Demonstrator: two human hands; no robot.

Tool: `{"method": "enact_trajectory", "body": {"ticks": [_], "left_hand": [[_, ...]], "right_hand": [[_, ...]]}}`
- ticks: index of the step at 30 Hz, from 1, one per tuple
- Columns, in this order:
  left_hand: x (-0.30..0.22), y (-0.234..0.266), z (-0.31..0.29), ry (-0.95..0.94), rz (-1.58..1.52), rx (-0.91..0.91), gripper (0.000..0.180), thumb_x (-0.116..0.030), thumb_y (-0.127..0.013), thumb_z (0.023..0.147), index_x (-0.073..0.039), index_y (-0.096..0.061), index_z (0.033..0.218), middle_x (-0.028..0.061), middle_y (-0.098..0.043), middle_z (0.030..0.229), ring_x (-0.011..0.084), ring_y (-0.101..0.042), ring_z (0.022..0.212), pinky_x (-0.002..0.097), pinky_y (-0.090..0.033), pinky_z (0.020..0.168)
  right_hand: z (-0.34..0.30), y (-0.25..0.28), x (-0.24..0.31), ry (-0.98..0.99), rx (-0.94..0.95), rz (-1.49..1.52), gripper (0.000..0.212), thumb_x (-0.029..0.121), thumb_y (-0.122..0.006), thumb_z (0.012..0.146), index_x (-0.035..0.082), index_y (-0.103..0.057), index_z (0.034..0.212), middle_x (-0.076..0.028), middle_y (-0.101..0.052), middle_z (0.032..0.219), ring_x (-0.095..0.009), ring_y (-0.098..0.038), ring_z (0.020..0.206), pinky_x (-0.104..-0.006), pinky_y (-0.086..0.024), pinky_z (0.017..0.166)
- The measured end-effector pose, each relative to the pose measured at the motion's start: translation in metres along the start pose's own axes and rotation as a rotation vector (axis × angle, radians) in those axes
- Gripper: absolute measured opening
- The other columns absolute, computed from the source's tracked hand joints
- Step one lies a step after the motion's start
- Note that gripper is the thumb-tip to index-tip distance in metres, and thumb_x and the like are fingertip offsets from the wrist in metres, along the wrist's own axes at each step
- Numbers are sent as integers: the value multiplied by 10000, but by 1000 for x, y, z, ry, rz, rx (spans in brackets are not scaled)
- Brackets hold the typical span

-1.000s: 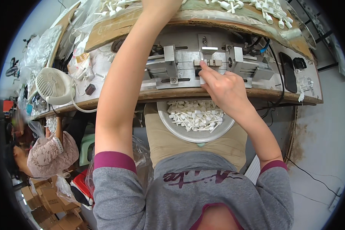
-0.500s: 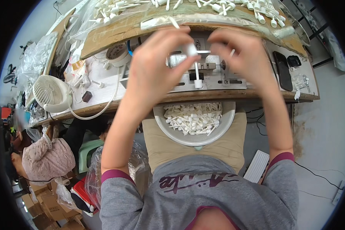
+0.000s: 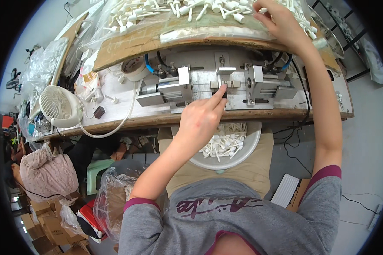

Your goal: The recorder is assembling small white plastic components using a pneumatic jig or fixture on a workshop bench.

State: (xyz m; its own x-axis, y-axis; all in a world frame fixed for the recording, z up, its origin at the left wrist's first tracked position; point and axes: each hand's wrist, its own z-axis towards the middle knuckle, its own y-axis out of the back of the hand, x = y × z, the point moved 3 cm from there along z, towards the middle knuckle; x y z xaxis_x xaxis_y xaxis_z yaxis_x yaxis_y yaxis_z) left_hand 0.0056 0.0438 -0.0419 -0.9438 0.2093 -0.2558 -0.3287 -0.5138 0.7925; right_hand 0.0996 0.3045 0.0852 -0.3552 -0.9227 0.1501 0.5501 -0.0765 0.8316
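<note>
My left hand (image 3: 202, 121) reaches over the table edge with its index finger stretched out. That fingertip rests at the small central holder (image 3: 232, 84) of a metal clamping fixture (image 3: 174, 89); a white part there is mostly hidden by the finger. Far to the right, my right hand (image 3: 281, 21) is over a pile of white plastic pieces (image 3: 191, 9), each with a thin stem and a wider cap. Its thumb and fingers curl around a white plastic piece (image 3: 263, 10), only partly visible.
A grey basket (image 3: 256, 144) of similar white pieces sits on my lap below the table edge. A cardboard sheet (image 3: 127, 53) carries the pile above the fixture. Left on the table are a white fan (image 3: 57, 104) and a tape roll (image 3: 134, 68). Another person (image 3: 49, 172) sits lower left.
Both hands were close together above the fixture with white pieces. The left has come down to the holder, with its index finger extended; the right has moved far up to the pile.
</note>
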Motion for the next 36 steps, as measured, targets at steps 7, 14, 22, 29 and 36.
{"method": "enact_trajectory", "body": {"ticks": [7, 14, 22, 29, 36], "left_hand": [[3, 2, 7, 72, 8, 31, 238, -132, -768, 732, -54, -732, 953, 116, -698, 1200, 185, -687, 655, 296, -511, 624], [2, 8, 12, 136, -41, -13, 325, -137, -798, 711, -62, -712, 1016, 95, -713, 1147, 213, -695, 681, 310, -530, 639], [-19, 48, 22, 40, -252, -359, 459, -54, -821, 696, -70, -680, 1133, 77, -637, 943, 190, -624, 691, 308, -536, 588], [-16, 40, 10, 152, -564, -339, 324, -38, -833, 718, -14, -679, 1003, 80, -644, 990, 170, -675, 788, 270, -603, 624], [-6, 31, -1, 203, -350, -194, 223, -62, -797, 745, -14, -645, 901, 78, -652, 1034, 188, -672, 764, 309, -573, 641]], "right_hand": [[-25, 7, 6, -353, -155, 792, 171, 149, -650, 920, 3, -621, 1002, -62, -619, 803, -154, -587, 740, -289, -465, 678], [-80, -6, 72, -461, -42, 1205, 191, 191, -634, 974, 7, -673, 1011, 0, -670, 867, -28, -542, 694, -190, -435, 614], [-124, -32, 118, -683, 92, 1416, 198, 169, -695, 938, -10, -658, 1013, -18, -656, 797, -51, -576, 668, -202, -466, 588], [-134, -50, 124, -717, 80, 1461, 180, 149, -687, 944, -9, -656, 1024, -28, -655, 780, -62, -585, 655, -207, -488, 598], [-137, -41, 108, -650, -95, 1286, 156, 75, -668, 939, -28, -640, 1053, -52, -658, 812, -80, -621, 678, -217, -510, 599]]}}
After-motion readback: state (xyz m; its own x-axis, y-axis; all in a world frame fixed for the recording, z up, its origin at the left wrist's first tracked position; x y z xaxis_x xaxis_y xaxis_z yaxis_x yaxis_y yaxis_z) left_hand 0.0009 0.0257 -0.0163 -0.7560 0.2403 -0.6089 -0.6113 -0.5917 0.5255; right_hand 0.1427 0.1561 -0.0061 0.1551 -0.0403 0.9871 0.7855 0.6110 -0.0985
